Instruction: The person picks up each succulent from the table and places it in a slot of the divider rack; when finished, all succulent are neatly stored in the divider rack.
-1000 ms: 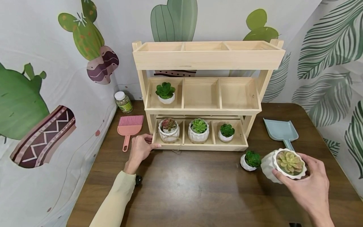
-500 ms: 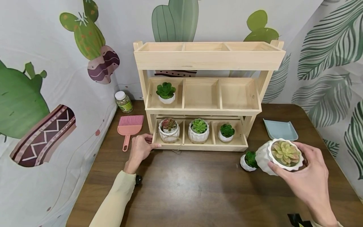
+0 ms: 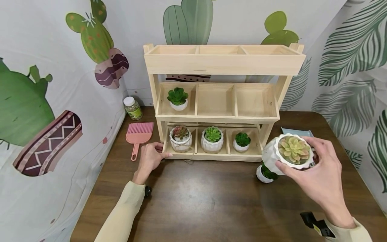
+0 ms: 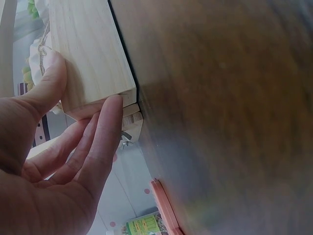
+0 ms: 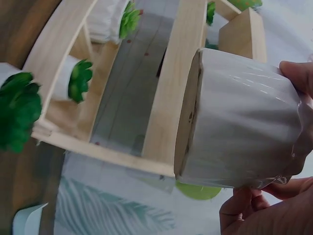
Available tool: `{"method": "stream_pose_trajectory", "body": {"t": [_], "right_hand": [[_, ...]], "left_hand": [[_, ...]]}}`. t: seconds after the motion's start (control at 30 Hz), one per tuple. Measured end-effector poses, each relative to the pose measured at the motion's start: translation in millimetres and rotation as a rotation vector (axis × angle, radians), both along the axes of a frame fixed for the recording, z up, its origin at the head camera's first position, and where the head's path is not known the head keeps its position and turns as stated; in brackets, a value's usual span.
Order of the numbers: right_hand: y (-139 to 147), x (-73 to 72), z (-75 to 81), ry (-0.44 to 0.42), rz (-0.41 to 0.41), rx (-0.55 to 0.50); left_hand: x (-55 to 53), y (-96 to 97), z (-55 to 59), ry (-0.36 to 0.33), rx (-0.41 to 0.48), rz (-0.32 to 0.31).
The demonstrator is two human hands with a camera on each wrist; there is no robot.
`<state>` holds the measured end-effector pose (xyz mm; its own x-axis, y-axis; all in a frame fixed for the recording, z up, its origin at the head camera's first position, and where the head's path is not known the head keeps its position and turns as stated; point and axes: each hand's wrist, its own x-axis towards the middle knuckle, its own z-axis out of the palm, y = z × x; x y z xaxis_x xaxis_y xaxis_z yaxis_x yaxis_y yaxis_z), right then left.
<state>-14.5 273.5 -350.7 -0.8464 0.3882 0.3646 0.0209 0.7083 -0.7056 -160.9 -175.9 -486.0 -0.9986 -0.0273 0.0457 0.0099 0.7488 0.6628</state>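
Observation:
My right hand [image 3: 321, 173] grips a white scalloped pot with a yellow-green succulent [image 3: 294, 150] by its rim, raised above the table and tilted. In the right wrist view the white pot [image 5: 244, 117] shows its base turned toward the wooden plant shelf [image 3: 223, 65]. My left hand [image 3: 150, 159] holds the lower left corner of that shelf between thumb and fingers; the left wrist view shows the fingers [image 4: 105, 132] along the tray's end. A small potted green succulent [image 3: 266, 173] stands on the table, partly hidden behind the held pot.
The bottom tier holds a reddish succulent [image 3: 180, 137], a bright green succulent [image 3: 212, 138] and a small dark green succulent [image 3: 242, 141]. Another green succulent [image 3: 177, 98] sits in the middle tier's left compartment. Around lie a pink brush [image 3: 139, 136], a jar [image 3: 133, 108] and a blue dustpan [image 3: 296, 131].
My right hand has moved left and up with the potted succulent, toward the shelf, now covering part of the small pot and dustpan. My left hand stays at the shelf corner.

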Motion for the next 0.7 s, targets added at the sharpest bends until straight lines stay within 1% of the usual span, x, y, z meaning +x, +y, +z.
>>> {"method": "stream_pose_trajectory", "body": {"t": [0.3, 0.43, 0.53, 0.57, 0.6, 0.7], "right_hand": [[-19.3, -21.8, 18.1, 0.087, 0.106, 0.007], [-26.4, -34.1, 24.2, 0.1, 0.143, 0.004], [-31.5, -44.1, 27.1, 0.102, 0.169, 0.006], [-33.5, -47.3, 28.2, 0.1, 0.179, 0.008], [-35.6, -50.6, 29.6, 0.099, 0.189, 0.01], [-42.0, -60.8, 33.9, 0.092, 0.216, 0.013]], "left_hand": [[-0.5, 0.5, 0.8, -0.019, -0.013, 0.002], [-0.5, 0.4, 1.4, -0.029, -0.011, 0.002], [-1.0, -0.5, 1.0, -0.018, 0.003, 0.0], [-1.2, -1.0, 0.5, -0.012, 0.007, -0.003], [-3.8, -4.5, -7.1, 0.012, 0.028, -0.02], [-3.9, -5.1, -7.4, 0.016, 0.033, -0.023]]}}
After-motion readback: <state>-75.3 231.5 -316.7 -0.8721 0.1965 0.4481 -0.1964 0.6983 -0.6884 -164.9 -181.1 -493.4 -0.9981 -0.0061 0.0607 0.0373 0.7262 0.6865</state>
